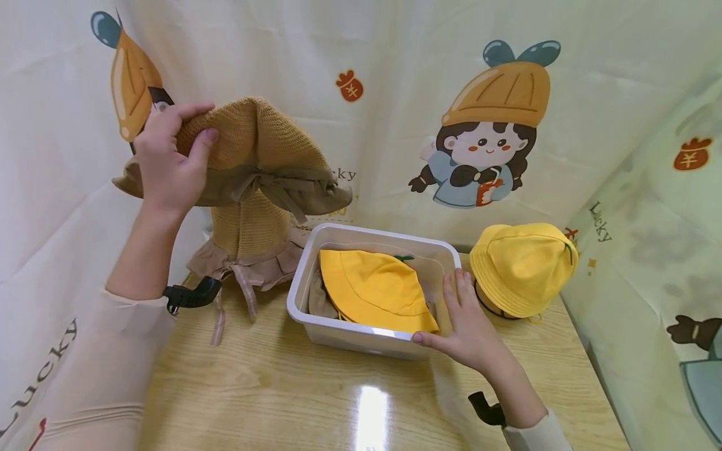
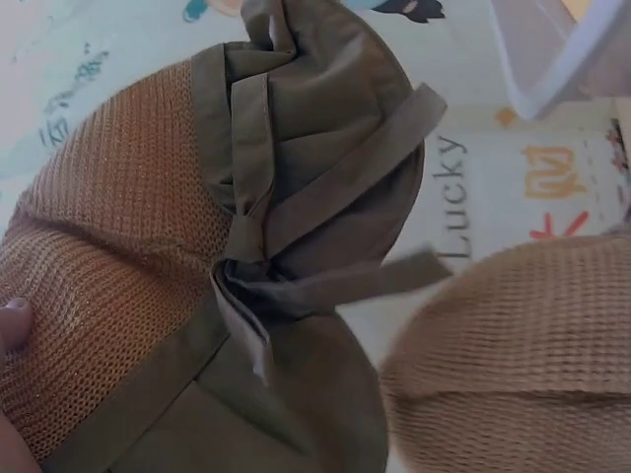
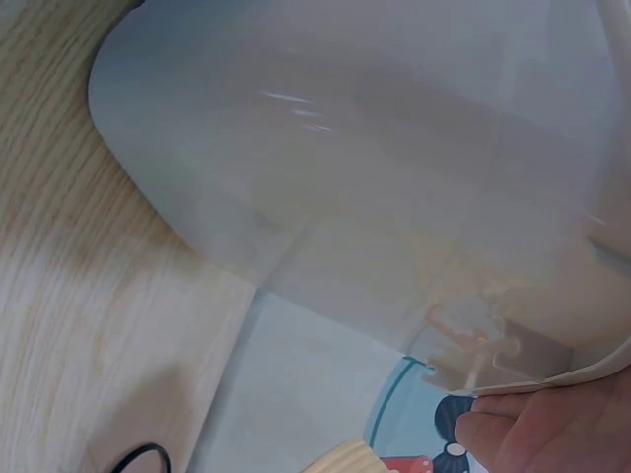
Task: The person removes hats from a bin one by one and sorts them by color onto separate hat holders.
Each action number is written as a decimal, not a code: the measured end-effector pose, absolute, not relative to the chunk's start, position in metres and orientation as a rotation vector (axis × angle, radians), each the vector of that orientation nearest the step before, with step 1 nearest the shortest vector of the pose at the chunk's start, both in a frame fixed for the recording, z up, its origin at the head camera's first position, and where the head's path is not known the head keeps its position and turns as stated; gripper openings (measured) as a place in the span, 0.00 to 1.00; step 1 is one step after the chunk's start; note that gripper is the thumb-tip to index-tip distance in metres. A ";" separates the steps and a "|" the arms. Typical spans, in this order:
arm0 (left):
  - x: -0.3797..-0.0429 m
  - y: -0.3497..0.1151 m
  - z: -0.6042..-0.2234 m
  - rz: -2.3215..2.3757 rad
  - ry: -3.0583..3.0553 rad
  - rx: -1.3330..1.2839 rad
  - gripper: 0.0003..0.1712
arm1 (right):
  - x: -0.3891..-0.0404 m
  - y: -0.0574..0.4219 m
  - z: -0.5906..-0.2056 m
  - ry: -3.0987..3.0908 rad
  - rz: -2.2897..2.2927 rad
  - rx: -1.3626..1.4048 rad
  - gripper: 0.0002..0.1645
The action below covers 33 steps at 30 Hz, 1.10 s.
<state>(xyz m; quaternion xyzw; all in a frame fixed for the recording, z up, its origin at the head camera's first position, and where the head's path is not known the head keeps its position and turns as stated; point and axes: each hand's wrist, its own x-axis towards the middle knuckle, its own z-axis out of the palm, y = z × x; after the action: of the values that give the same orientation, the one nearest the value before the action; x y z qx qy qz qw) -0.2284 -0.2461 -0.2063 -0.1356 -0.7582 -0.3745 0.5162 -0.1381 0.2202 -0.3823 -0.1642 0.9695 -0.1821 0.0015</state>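
Observation:
High on the left, my left hand (image 1: 169,156) pinches the crown of a tan knit sun hat (image 1: 282,138) between thumb and fingers. The hat has a grey-brown fabric brim and a tied ribbon bow (image 2: 246,241). Under it, a second knit hat (image 1: 248,232) with a ruffled brim stands on the table, partly hidden. A white plastic bin (image 1: 361,343) sits at the middle, holding a folded yellow bucket hat (image 1: 372,285) over brownish fabric. My right hand (image 1: 470,329) rests spread over the bin's near right corner, thumb on the front rim and fingers on the right rim.
Right of the bin, another yellow bucket hat (image 1: 524,269) sits on a stand, mostly covered by the hat. The wooden table (image 1: 271,388) meets a printed cloth backdrop (image 1: 389,113) behind and at both sides.

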 end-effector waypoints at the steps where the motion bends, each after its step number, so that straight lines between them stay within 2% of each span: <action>1: -0.230 -0.248 -0.210 -0.895 -1.829 -0.329 0.13 | -0.138 0.221 -0.382 3.042 -0.571 -0.511 0.80; 10: -0.238 -0.262 -0.231 -0.852 -1.870 -0.368 0.13 | -0.137 0.221 -0.382 3.029 -0.587 -0.500 0.79; 24: -0.246 -0.262 -0.222 -0.920 -1.775 -0.366 0.11 | -0.138 0.221 -0.384 3.038 -0.573 -0.551 0.77; 30: -0.234 -0.247 -0.212 -0.892 -1.779 -0.470 0.12 | -0.142 0.221 -0.364 2.960 -0.413 -0.591 0.72; 33: -0.233 -0.243 -0.210 -0.878 -1.792 -0.500 0.12 | -0.148 0.218 -0.343 2.891 -0.360 -0.692 0.66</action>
<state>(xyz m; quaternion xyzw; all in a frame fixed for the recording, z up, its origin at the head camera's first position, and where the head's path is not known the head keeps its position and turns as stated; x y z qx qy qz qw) -0.2330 -0.2428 -0.2103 -0.2083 -0.7463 -0.3655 0.5158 -0.1484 0.2176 -0.3434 -0.2303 0.9629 -0.1200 0.0734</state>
